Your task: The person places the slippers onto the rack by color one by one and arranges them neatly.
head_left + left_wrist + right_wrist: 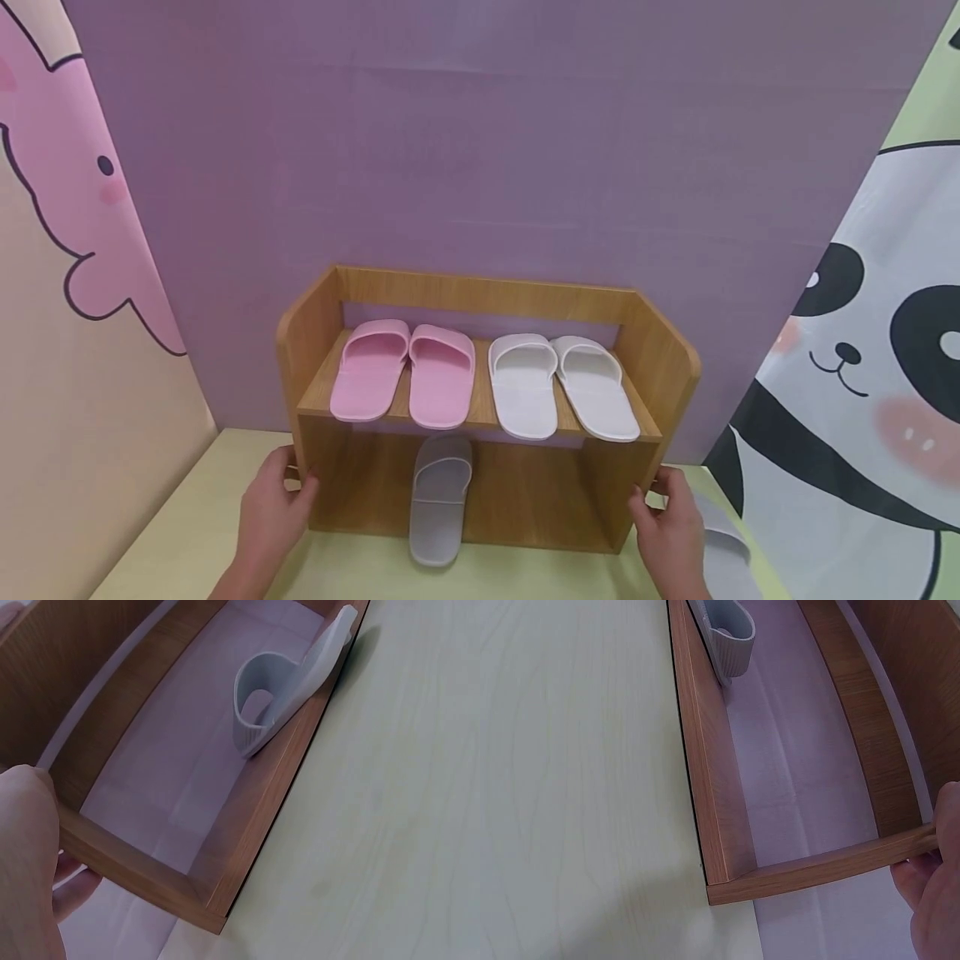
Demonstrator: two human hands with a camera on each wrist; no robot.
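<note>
A small wooden shoe rack (487, 292) stands on the table in front of me. My left hand (272, 504) grips its left side panel, thumb at the front edge and fingers behind it. On the opposite side panel, my right hand (671, 529) holds on the same way. The upper shelf carries a pair of pink slippers (371, 375) on the left and a pair of white slippers (522, 387) on the right. Below, one grey slipper (437, 517) lies on the lower shelf, its toe end poking out past the front edge.
Another grey slipper (723, 550) lies on the table (187, 508) to the right, partly hidden by my right hand. A purple backdrop (487, 150) rises behind the rack. Side panels with cartoon animals flank it, a panda (855, 467) on the right.
</note>
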